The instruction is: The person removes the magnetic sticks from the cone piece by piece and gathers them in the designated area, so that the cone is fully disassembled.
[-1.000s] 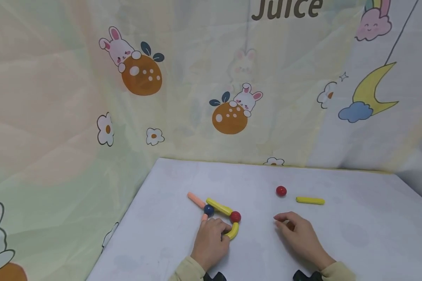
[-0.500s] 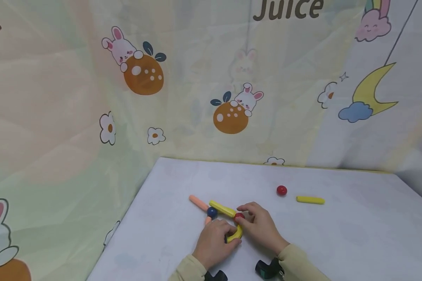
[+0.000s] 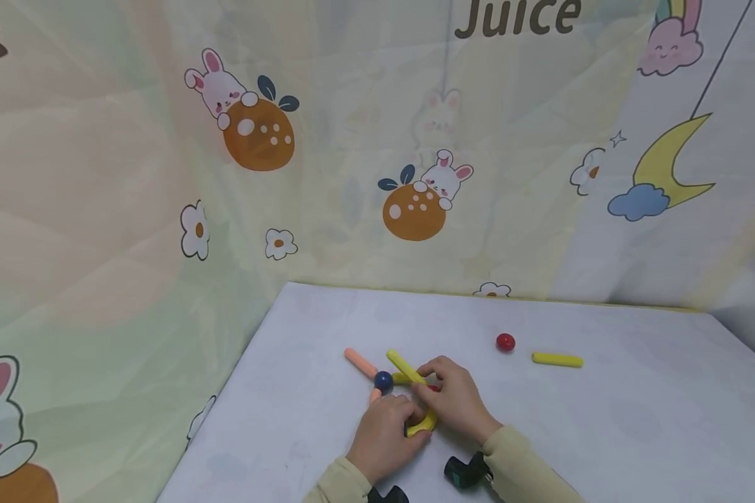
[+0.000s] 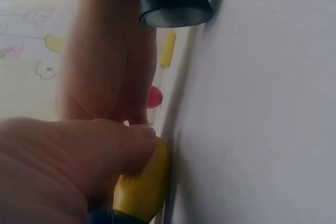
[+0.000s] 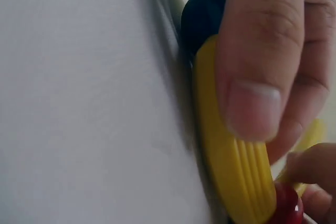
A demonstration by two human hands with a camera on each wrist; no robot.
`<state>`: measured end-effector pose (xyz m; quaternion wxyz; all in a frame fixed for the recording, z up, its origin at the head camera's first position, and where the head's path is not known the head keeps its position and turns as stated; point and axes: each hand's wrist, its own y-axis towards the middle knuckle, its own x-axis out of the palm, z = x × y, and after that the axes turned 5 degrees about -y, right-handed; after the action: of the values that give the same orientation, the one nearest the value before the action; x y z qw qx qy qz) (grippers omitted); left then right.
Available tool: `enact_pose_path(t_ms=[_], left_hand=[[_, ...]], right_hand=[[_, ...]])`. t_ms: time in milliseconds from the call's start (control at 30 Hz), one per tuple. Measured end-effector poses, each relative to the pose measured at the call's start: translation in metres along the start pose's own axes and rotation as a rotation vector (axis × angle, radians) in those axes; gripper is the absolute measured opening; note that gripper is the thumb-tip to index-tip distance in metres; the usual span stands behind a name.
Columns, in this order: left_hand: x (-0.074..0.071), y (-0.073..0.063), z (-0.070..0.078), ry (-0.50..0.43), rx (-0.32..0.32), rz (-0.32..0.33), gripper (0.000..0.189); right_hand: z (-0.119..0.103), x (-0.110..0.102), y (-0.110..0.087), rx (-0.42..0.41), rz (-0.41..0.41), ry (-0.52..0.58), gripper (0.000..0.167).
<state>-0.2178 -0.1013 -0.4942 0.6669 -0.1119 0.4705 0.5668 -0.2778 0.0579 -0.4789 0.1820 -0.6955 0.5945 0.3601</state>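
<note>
The right hand (image 3: 458, 401) mostly hides a red ball (image 3: 435, 388), right of the blue ball (image 3: 384, 381), and pinches a straight yellow stick (image 3: 401, 362). The white table (image 3: 604, 433) runs far to the blue ball's right. The left hand (image 3: 385, 434), in front of the blue ball, pinches a bent yellow stick (image 3: 425, 423) with ridges.

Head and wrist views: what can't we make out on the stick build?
Head: most of the joint red ball, behind the right hand.
Head: lower end of the near peach stick, behind the left hand.
Left wrist: curved yellow stick, partly under the left hand; dark blue ball, cut by bottom edge.
</note>
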Motion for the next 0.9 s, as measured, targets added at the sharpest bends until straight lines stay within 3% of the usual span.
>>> enact_pose_path(t_ms=[167,400,567,667,733,900], left_hand=[[-0.002,0.0,0.002,0.008,-0.063,0.023,0.015],[-0.005,0.001,0.004,0.012,-0.165,-0.001,0.014],[-0.003,0.002,0.004,0.051,-0.24,0.029,0.026],[-0.002,0.002,0.004,0.072,-0.247,0.072,0.029],[-0.002,0.002,0.003,0.085,-0.253,0.094,0.032],[-0.004,0.0,0.005,0.113,-0.25,0.093,0.043]], right_hand=[[0.004,-0.006,-0.005,0.058,0.045,0.143,0.017],[0.013,-0.013,-0.015,0.087,0.109,0.175,0.026],[0.014,-0.026,-0.024,0.131,0.148,0.264,0.013],[0.017,-0.039,-0.03,0.17,0.155,0.226,0.009],[0.021,-0.045,-0.034,0.171,0.131,0.146,0.009],[0.035,-0.05,-0.05,0.13,0.04,0.007,0.026]])
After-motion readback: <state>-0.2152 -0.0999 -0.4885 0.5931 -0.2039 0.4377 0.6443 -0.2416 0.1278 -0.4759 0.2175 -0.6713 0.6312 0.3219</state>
